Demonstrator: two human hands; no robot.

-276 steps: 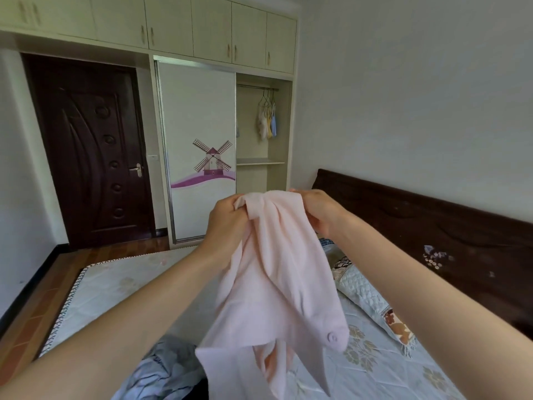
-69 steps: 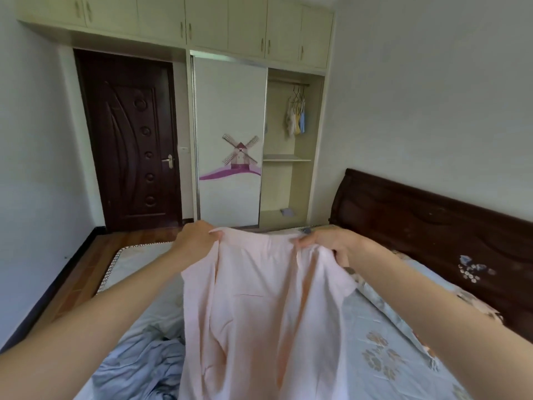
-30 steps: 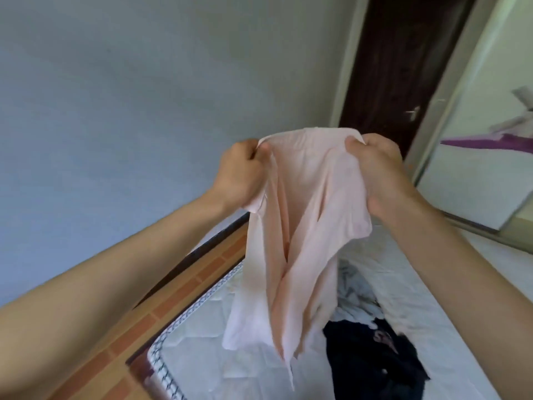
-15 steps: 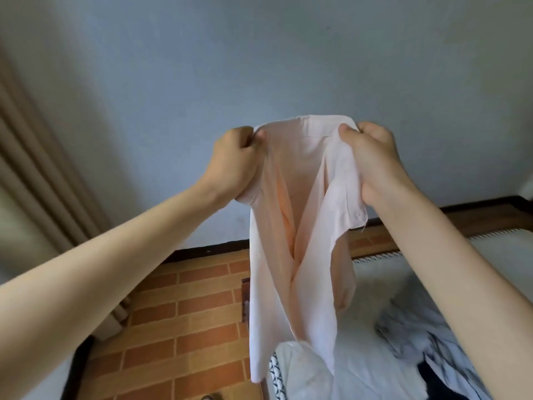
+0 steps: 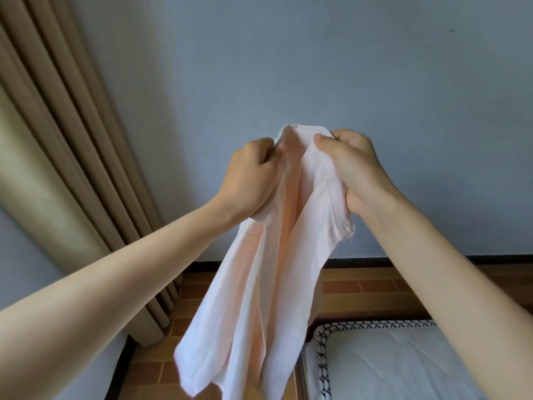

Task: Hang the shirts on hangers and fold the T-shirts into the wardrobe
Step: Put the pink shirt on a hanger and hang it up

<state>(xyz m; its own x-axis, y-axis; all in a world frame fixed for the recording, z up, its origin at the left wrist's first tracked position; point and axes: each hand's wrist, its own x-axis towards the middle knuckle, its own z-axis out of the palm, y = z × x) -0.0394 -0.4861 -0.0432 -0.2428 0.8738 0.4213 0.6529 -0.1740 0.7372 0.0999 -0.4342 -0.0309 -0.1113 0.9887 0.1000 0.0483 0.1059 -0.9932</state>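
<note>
Head view: left hand (image 5: pixel 251 176) and right hand (image 5: pixel 354 168), each grip closed on top edge of pale pink shirt (image 5: pixel 259 284). Shirt hangs in air before blue-grey wall (image 5: pixel 317 67), above bed corner (image 5: pixel 375 359); curtain (image 5: pixel 57 140) at left.

left hand (image 5: pixel 252 176) — no glove, no ring | right hand (image 5: pixel 353 168) — same | both forearms bare, sleeveless past the fingers

I see my 2 hands raised at centre, the left hand (image 5: pixel 253 174) at 9 o'clock of the right hand (image 5: pixel 354 168), the shirt (image 5: pixel 259 298) hanging between and below them. The curtain (image 5: pixel 57 140) stands at 9 o'clock, the wall (image 5: pixel 317 67) behind, the floor (image 5: pixel 360 295) beneath, the mattress (image 5: pixel 389 365) at 5 o'clock.
</note>
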